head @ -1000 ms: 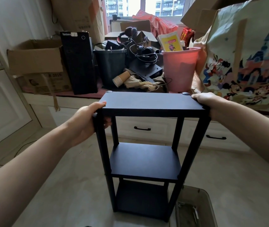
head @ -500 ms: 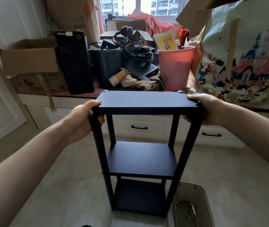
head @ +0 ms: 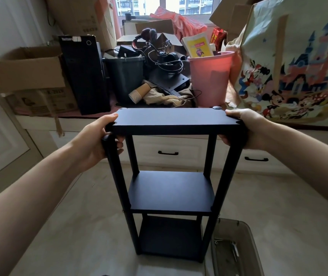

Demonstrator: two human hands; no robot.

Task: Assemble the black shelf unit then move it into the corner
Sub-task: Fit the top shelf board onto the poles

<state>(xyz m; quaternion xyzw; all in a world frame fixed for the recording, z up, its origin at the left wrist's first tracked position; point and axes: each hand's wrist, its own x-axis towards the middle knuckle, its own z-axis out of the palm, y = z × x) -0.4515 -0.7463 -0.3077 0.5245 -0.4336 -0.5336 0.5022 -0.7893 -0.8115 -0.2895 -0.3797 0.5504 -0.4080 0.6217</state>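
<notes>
The black shelf unit (head: pixel 172 176) is standing upright on the pale floor (head: pixel 79 226), three tiers assembled. The left hand (head: pixel 97 142) is gripping its top left corner and post, the right hand (head: pixel 244 128) clamping the top right edge. Beside its base is lying a clear plastic bin (head: pixel 236 248). Beyond, a cluttered ledge is holding a pink bucket (head: pixel 212 80).

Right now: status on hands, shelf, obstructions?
Left hand and right hand each grip an end of the top panel. Black shelf unit assembled, upright. Grey bin beside its right foot.
</notes>
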